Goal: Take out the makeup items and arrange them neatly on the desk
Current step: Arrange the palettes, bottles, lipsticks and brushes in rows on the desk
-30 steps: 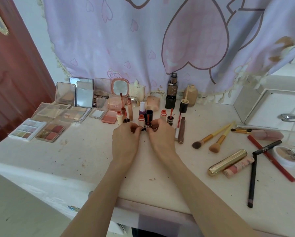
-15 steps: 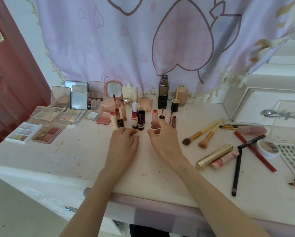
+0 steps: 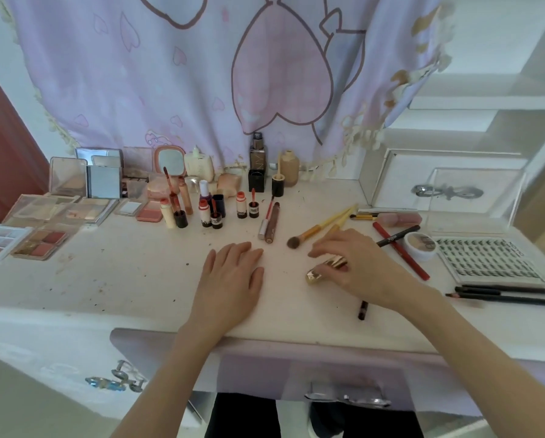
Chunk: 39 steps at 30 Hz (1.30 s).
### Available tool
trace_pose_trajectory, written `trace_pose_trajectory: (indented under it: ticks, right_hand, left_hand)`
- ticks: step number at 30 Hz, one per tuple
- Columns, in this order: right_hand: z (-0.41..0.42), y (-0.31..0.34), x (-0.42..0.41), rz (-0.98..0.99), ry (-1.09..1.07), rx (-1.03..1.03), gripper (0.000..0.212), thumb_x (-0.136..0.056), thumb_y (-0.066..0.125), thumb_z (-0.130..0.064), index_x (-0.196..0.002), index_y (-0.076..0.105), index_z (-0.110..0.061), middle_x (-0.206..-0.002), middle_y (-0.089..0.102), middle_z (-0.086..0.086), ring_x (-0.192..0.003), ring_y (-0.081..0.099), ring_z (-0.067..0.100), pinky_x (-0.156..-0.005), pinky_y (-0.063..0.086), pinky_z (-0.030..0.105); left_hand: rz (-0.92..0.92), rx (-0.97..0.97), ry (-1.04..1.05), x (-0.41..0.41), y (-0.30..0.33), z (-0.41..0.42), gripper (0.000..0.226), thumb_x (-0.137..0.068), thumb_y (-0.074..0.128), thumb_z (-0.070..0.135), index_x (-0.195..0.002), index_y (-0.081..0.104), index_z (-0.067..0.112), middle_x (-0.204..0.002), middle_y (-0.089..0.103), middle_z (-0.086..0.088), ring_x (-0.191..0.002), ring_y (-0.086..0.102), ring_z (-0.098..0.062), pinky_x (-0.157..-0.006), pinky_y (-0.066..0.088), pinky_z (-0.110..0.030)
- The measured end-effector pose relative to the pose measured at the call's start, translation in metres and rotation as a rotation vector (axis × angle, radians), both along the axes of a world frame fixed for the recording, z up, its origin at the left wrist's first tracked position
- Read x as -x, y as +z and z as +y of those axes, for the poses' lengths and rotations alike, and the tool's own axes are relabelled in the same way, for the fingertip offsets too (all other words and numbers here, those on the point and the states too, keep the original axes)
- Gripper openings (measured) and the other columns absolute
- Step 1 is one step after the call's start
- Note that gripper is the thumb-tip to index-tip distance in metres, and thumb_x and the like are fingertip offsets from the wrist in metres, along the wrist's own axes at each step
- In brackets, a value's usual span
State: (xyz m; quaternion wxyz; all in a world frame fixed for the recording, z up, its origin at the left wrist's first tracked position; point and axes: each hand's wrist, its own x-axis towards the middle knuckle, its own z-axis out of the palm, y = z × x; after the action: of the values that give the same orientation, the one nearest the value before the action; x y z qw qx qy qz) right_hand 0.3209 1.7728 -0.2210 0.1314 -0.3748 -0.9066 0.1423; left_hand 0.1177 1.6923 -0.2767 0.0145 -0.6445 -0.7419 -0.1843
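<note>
The person is working through the sorting stage: the palettes [image 3: 40, 216] and the small lip bottles [image 3: 212, 211] are already standing grouped toward the back left of the counter [image 3: 132, 279], while the right side is looking unsorted, with two makeup brushes [image 3: 320, 229], a red pencil [image 3: 400, 251], a black pencil [image 3: 397, 237] and a round jar [image 3: 421, 245] lying loosely at angles. The right hand [image 3: 356, 267] is reaching over the gold tube [image 3: 325, 270], which is lying on its side near the counter's middle front; the fingers are curling over its upper end, though whether they are truly gripping or merely resting on it is hard to judge. The left hand [image 3: 233, 279] is lying flat, palm down, fingers relaxed and holding nothing, just left of the tube. The next move is probably calling for a firm pinch on the tube and carrying it to stand upright beside the bottles, taking care not to topple that crowded row.
</note>
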Motion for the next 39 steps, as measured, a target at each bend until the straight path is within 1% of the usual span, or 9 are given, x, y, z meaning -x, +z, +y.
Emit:
trace_pose_trajectory:
  ticks: [4,11,15,21,25,29,34,36,39]
  right_hand:
    - [0.000,-0.009,-0.007,-0.155,0.038,-0.089,0.037,-0.090,0.051,-0.044,-0.124,0.055,-0.032,-0.138,0.043,-0.014,-0.127,0.032,0.008,-0.098,0.028,0.033]
    - [0.003,-0.019,0.000,-0.172,0.044,-0.207,0.031,-0.096,0.044,-0.037,-0.125,0.053,-0.033,-0.134,0.046,-0.011,-0.123,0.035,0.010,-0.091,0.023,0.030]
    - [0.004,-0.023,-0.002,-0.040,0.020,-0.242,0.025,-0.096,0.045,-0.031,-0.119,0.053,-0.029,-0.124,0.052,-0.011,-0.113,0.042,0.010,-0.083,0.019,0.025]
    - [0.008,-0.003,0.003,0.403,0.008,-0.287,0.018,-0.090,0.057,-0.009,-0.107,0.061,-0.012,-0.102,0.061,0.000,-0.095,0.055,0.016,-0.086,0.036,0.026]
    - [0.006,0.019,0.014,1.032,-0.170,0.120,0.014,-0.088,0.061,-0.012,-0.095,0.057,-0.024,-0.093,0.064,-0.007,-0.091,0.062,0.010,-0.081,0.047,0.016]
    - [0.001,0.028,0.029,1.412,-0.218,0.618,0.008,-0.087,0.062,-0.008,-0.093,0.059,-0.010,-0.086,0.065,0.003,-0.090,0.068,0.023,-0.075,0.055,0.026]
    - [-0.003,0.023,0.029,1.376,-0.245,0.794,0.010,-0.088,0.061,-0.015,-0.093,0.058,-0.006,-0.077,0.065,0.004,-0.077,0.069,0.017,-0.075,0.056,0.031]
    - [-0.003,0.021,0.024,1.203,-0.297,0.705,0.018,-0.090,0.058,-0.025,-0.082,0.057,-0.009,-0.059,0.056,-0.001,-0.056,0.056,0.014,-0.060,0.050,0.026]
    - [-0.003,0.020,0.021,1.105,-0.284,0.785,0.034,-0.091,0.053,-0.037,-0.078,0.055,-0.006,-0.046,0.034,-0.004,-0.042,0.030,0.012,-0.042,0.025,0.020]
  left_hand:
    - [0.017,0.054,0.012,0.000,0.000,0.000,0.045,-0.098,0.025,0.036,-0.142,0.029,0.030,-0.151,0.024,0.007,-0.140,0.014,-0.013,-0.116,0.005,-0.037]
    - [0.009,0.094,0.016,-0.001,0.000,0.000,0.046,-0.099,0.021,0.038,-0.144,0.023,0.032,-0.154,0.016,0.009,-0.142,0.008,-0.011,-0.115,0.000,-0.035]
    - [-0.011,0.091,0.011,-0.001,0.000,-0.001,0.046,-0.099,0.021,0.037,-0.145,0.023,0.032,-0.155,0.015,0.010,-0.143,0.006,-0.011,-0.115,-0.001,-0.035]
    - [-0.135,-0.043,-0.010,-0.001,0.001,-0.004,0.039,-0.097,0.036,0.032,-0.136,0.043,0.027,-0.147,0.035,0.008,-0.138,0.024,-0.010,-0.115,0.005,-0.032]
    - [-0.463,-0.241,-0.016,-0.003,0.018,-0.001,0.034,-0.092,0.050,0.031,-0.126,0.050,0.027,-0.122,0.049,0.016,-0.117,0.047,-0.007,-0.102,0.034,-0.026]
    - [-0.583,-0.258,-0.144,-0.023,0.049,0.012,0.047,-0.076,0.047,0.060,-0.118,0.040,0.039,-0.103,0.051,0.025,-0.090,0.051,0.009,-0.072,0.042,-0.007]
    - [-0.507,-0.347,-0.210,-0.037,0.054,0.018,0.011,-0.090,0.054,0.032,-0.095,0.045,0.028,-0.073,0.047,0.015,-0.065,0.047,0.006,-0.056,0.036,-0.008]
    - [-0.418,-0.364,-0.198,-0.032,0.053,0.016,0.021,-0.090,0.046,0.039,-0.100,0.047,0.021,-0.077,0.044,0.016,-0.066,0.047,0.002,-0.057,0.037,-0.013]
    - [-0.219,-0.402,-0.242,-0.028,0.056,0.014,0.044,-0.090,0.029,0.048,-0.103,0.052,0.013,-0.081,0.040,0.012,-0.060,0.041,-0.005,-0.050,0.034,-0.018]
